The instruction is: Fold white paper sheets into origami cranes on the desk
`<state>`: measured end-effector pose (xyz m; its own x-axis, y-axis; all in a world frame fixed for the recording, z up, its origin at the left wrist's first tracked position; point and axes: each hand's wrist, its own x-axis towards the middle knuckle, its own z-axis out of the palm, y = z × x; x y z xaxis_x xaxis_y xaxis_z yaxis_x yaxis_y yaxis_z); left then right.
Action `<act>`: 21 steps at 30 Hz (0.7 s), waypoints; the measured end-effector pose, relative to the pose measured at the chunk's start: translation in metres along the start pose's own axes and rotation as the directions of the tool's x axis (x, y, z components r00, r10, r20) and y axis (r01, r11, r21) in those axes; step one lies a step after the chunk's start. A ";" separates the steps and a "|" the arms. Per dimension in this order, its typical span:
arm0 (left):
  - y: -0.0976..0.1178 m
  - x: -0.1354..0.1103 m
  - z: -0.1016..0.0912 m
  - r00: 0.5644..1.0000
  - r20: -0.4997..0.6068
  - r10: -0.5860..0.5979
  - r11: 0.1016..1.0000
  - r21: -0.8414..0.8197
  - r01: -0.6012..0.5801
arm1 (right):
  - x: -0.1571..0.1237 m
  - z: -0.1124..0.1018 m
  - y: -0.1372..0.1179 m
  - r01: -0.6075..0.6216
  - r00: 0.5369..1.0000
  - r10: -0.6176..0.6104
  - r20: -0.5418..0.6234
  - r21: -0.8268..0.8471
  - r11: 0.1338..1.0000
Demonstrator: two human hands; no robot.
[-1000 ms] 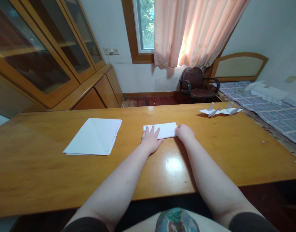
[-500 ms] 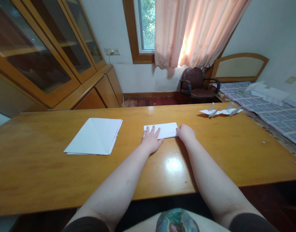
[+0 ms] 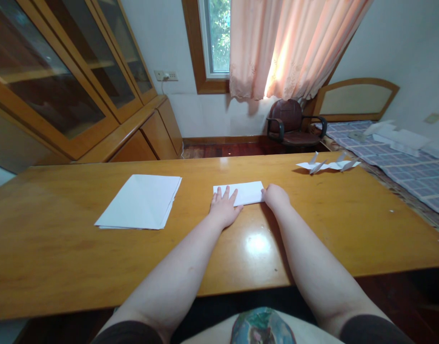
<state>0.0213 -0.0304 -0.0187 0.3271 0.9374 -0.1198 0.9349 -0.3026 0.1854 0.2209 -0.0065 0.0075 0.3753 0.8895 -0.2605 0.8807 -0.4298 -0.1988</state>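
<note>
Both arms are bare from the sleeve ends down, and the left hand and right hand are bare too. The left forearm carries a few small dark marks. At the near edge of the view, a dark short left sleeve and a matching right sleeve cap the upper arms. Between them, at near centre, sits a rounded blue-green print with darker patches; whether it lies on cloth or skin, I cannot tell.
</note>
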 end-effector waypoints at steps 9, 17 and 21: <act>0.000 0.001 0.001 1.000 0.011 -0.003 1.000 0.005 0.003 | -0.002 -0.002 -0.001 -0.008 1.000 0.008 0.006 -0.001 1.000; -0.001 0.001 -0.004 0.998 -0.001 -0.067 0.996 0.052 0.067 | 0.000 0.002 0.001 0.007 1.000 -0.007 -0.008 -0.009 1.000; -0.002 0.002 -0.004 0.996 0.003 -0.089 0.995 0.038 0.089 | 0.001 0.003 0.002 0.027 1.000 -0.027 -0.010 -0.016 1.000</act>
<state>0.0194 -0.0266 -0.0151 0.2430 0.9600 -0.1388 0.9648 -0.2244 0.1372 0.2221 -0.0063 0.0043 0.3544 0.9023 -0.2455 0.8949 -0.4034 -0.1906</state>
